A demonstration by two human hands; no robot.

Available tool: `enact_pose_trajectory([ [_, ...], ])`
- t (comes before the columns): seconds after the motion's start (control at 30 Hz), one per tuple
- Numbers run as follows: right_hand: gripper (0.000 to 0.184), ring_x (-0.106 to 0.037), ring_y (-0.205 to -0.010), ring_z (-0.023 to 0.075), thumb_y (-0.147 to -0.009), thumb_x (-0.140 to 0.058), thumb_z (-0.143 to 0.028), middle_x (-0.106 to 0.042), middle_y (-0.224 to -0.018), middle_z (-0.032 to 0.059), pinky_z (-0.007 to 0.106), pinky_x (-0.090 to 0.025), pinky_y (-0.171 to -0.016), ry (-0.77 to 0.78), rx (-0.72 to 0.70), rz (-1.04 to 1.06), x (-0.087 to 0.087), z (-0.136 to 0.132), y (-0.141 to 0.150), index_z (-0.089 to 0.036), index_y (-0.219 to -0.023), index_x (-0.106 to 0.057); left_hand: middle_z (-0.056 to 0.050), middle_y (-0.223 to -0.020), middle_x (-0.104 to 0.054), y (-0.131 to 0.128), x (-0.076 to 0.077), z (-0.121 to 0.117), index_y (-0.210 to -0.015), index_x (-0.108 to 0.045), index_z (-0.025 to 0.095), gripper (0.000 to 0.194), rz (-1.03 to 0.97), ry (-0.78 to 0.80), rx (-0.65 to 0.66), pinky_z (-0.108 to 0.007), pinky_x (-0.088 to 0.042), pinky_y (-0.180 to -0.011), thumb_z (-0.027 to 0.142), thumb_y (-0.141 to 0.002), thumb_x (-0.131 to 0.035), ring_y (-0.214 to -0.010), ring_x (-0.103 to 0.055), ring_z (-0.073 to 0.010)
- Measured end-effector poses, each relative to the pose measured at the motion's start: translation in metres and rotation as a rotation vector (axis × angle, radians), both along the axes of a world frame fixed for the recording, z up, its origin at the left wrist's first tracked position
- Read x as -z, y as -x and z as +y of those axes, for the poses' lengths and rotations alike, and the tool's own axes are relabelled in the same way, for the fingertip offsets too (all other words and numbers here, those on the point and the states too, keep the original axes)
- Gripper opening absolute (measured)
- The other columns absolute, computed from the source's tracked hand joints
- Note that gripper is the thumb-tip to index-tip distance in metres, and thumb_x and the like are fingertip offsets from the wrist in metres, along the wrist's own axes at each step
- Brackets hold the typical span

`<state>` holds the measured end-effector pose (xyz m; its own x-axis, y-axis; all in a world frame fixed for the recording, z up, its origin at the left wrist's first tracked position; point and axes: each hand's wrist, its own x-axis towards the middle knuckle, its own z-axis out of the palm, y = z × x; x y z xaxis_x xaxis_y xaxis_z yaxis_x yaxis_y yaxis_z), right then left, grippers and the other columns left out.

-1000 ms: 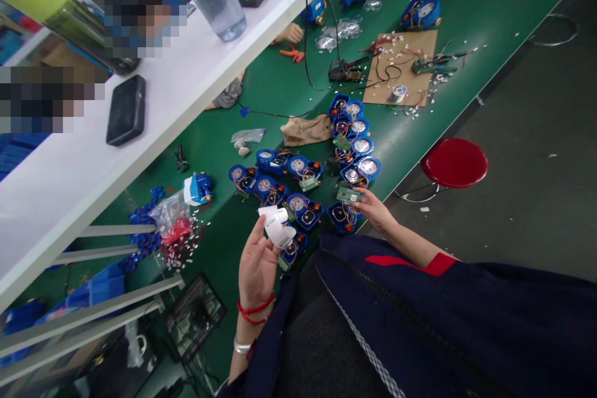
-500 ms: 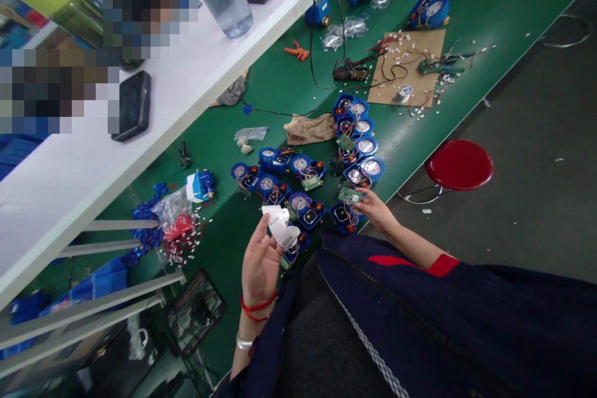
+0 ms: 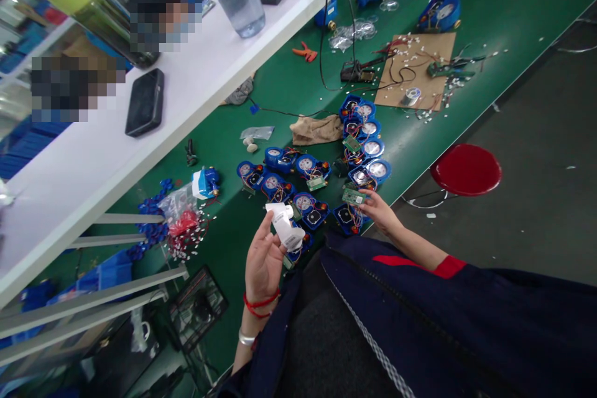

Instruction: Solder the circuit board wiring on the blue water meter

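Observation:
My left hand is closed on a curling strip of white printed labels, held between thumb and fingers. In my right hand a small green circuit board is pinched at its right end, over an open blue meter housing with loose wires. Several more blue meters with round white dials, such as this blue meter, lie in rows just beyond both hands. Another green circuit board rests on one of them. The print on the labels is too small to read.
A brown cloth lies behind the meters. Farther off are orange pliers, a cardboard sheet with a solder spool, and a black cable. A white shelf crosses the left; a red stool stands at right.
The whole view has shifted slightly, so things appear a little farther right. Both hands keep their hold on the label strip and the circuit board, with hardly any movement over the table.

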<state>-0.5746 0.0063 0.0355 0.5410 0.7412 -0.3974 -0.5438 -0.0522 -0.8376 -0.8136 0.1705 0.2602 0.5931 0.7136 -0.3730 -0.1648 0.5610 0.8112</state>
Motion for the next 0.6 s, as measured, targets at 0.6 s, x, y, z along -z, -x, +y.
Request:
enact_pose_trajectory([
  [0.6, 0.067, -0.066, -0.087, 0.0209, -0.066, -0.073, -0.036, -0.068, -0.1, 0.0051, 0.035, -0.053, -0.078, 0.119, -0.018, -0.102, 0.011, -0.002, -0.008, -0.025, -0.126, -0.044, -0.011, -0.14, -0.045, 0.001, -0.007, -0.002, -0.129, -0.05, 0.022, 0.05, -0.027, 0.011, -0.07, -0.041, -0.05, -0.085, 0.026, -0.081, -0.062, -0.114, -0.054, -0.03],
])
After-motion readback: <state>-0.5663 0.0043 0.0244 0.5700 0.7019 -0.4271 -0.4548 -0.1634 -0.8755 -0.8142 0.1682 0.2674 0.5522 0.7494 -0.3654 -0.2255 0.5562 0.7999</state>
